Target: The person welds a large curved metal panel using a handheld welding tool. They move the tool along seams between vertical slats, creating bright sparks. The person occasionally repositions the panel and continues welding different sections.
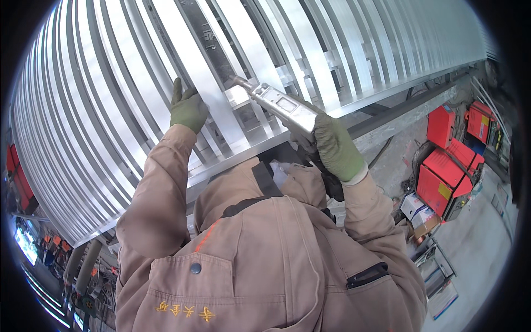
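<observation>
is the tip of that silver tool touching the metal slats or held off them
Touching, as far as shows: the silver tool in the right hand has its nozzle against a bracket between the slats.

A small cardboard box sits on the floor at right; yellow label on the red machine beside it.

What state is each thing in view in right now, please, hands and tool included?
Left hand: gloved, fingers laid on a metal slat.
Right hand: gloved, shut around the handheld tool.
Handheld tool: held, its nozzle tip on a small bracket between slats.
Slatted metal panel: lying flat on its frame.
Red machines: standing on the floor, unattended.
</observation>
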A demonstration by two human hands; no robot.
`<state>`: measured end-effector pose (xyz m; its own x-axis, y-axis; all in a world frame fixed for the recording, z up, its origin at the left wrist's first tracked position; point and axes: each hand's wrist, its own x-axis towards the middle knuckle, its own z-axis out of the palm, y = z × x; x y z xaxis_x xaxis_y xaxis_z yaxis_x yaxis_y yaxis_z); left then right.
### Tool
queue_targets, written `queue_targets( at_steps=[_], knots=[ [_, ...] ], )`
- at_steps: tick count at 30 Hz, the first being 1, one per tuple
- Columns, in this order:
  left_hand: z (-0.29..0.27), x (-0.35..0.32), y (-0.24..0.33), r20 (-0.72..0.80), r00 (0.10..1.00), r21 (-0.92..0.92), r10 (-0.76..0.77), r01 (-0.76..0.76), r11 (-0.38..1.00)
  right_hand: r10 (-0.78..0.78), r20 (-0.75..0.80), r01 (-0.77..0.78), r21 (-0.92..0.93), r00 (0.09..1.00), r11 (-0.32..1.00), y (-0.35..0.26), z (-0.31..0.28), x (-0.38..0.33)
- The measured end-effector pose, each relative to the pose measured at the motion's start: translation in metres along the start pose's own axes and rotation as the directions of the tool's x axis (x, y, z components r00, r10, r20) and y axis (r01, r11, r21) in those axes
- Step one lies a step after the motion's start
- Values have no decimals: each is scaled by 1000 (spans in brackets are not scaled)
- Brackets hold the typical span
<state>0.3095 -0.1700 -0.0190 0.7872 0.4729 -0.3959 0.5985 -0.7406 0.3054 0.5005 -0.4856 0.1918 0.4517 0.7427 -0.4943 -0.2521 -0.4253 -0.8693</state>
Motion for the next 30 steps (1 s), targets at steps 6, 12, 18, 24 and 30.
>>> queue_targets(
  at_steps=[6,12,18,24,30],
  knots=[
    [-8,-1,46,-66,962,-31,-267,265,964,33,-45,-33,1,998,999,0,6,-8],
    [7,6,72,-87,883,-79,-461,455,887,29,-24,-31,-89,999,996,3,7,-19],
    [25,5,64,-134,875,-155,-465,445,882,77,7,-77,-31,997,997,13,4,-34],
    [33,9,61,-145,874,-159,-463,442,883,64,0,-64,-73,998,995,15,7,-34],
    [41,10,56,-187,878,-170,-441,413,895,64,4,-63,-90,998,994,15,9,-32]
  ],
)
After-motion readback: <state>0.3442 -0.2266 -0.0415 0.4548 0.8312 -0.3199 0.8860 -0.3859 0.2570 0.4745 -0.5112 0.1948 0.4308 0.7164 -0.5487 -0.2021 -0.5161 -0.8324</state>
